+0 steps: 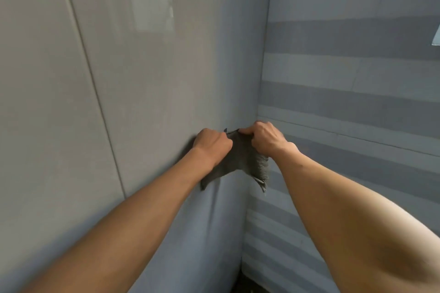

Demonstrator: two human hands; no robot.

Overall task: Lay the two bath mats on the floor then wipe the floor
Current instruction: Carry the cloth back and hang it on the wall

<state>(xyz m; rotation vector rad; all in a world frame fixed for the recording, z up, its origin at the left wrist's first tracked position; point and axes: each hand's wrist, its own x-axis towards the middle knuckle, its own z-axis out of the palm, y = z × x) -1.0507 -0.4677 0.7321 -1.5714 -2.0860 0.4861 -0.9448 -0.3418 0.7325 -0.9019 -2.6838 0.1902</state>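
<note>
A small dark grey cloth [240, 162] with a ribbed, fringed edge hangs in the wall corner at about arm's length. My left hand [212, 144] is closed on its upper left part. My right hand [264, 138] grips its upper right edge, fingers curled over the top. A small dark hook or clip [225, 130] shows just above the cloth between my hands. The cloth's lower corners dangle free below my wrists. No bath mats are in view, and only a dark sliver of floor [242, 283] shows at the bottom.
A smooth grey panelled wall [119, 78] with a vertical seam fills the left side. A wall of light and dark grey horizontal stripes [357, 78] fills the right side. The two meet in a corner directly behind the cloth. A pale object's edge [437, 35] juts in at far right.
</note>
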